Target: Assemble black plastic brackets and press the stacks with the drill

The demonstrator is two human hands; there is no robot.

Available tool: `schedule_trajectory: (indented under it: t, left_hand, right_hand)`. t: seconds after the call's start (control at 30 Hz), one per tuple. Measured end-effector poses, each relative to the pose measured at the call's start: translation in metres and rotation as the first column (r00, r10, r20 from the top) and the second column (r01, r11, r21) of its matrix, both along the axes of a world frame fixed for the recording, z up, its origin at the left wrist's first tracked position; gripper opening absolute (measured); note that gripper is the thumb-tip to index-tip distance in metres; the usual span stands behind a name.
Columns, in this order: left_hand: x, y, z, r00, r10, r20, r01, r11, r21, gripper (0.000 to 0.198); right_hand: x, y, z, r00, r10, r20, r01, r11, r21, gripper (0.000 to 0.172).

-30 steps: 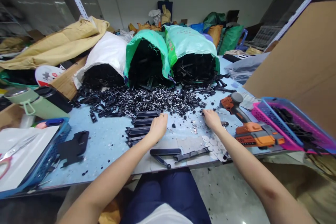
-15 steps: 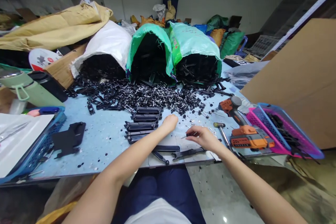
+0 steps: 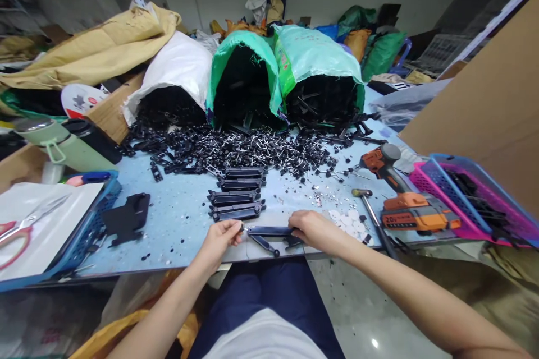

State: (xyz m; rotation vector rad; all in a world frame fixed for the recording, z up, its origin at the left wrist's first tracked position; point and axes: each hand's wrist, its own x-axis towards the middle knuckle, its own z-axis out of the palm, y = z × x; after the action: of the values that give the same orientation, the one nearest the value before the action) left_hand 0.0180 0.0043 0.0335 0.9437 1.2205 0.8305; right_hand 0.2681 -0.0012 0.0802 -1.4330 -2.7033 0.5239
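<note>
At the near edge of the blue table [image 3: 177, 224], my left hand [image 3: 221, 238] pinches a small pin-like part against the left end of a long black plastic bar [image 3: 269, 231]. My right hand [image 3: 314, 230] is closed over the bar's right end. A second black jointed piece [image 3: 264, 245] lies just under the bar. A stack of several similar black bars [image 3: 236, 196] lies right behind my hands. Beyond it spreads a heap of small black-and-silver parts [image 3: 252, 151].
Three open sacks [image 3: 248, 84] of black parts lie at the back. An orange cordless drill [image 3: 400, 196] and a hammer [image 3: 370, 213] sit right, beside pink and blue baskets [image 3: 463, 190]. A blue tray [image 3: 80, 235] with scissors [image 3: 21, 230], a black bracket [image 3: 126, 216] and a green bottle [image 3: 63, 146] are left.
Both hands pulled back from the parts heap to the table's near edge. The left now pinches a small part at the bar's end and the right has closed on the bar.
</note>
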Motion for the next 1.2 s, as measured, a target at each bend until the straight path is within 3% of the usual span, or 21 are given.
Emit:
schedule_trajectory:
  t: [0.2,0.43,0.8,0.97,1.1,1.2]
  left_hand:
    - [0.013,0.003,-0.007,1.000,-0.005,-0.018,0.006,1.000,0.005,0.036]
    - [0.015,0.008,0.006,0.966,-0.173,-0.191,0.194,0.976,0.098,0.031]
    - [0.013,0.011,0.009,0.960,-0.203,-0.194,0.222,0.971,0.084,0.032]
    - [0.013,0.011,-0.001,0.945,-0.267,-0.191,0.280,0.959,0.042,0.034]
    - [0.008,0.010,-0.014,0.898,-0.170,-0.407,0.254,0.954,0.160,0.027]
    - [0.006,0.001,-0.015,0.776,-0.009,-0.631,0.286,0.896,0.339,0.026]
  right_hand:
    - [0.003,0.001,0.004,0.997,-0.049,-0.051,0.047,0.998,-0.050,0.008]
    - [0.007,-0.003,0.005,0.993,-0.070,-0.098,0.064,0.996,-0.066,0.009]
    - [0.012,-0.002,0.002,0.985,-0.068,-0.161,0.058,0.996,-0.071,0.008]
    - [0.014,-0.001,-0.001,0.979,-0.069,-0.193,0.055,0.996,-0.075,0.007]
    - [0.015,-0.001,-0.004,0.976,-0.064,-0.208,0.053,0.997,-0.058,0.007]
    - [0.016,-0.002,-0.008,0.970,-0.080,-0.229,0.073,0.997,-0.040,0.007]
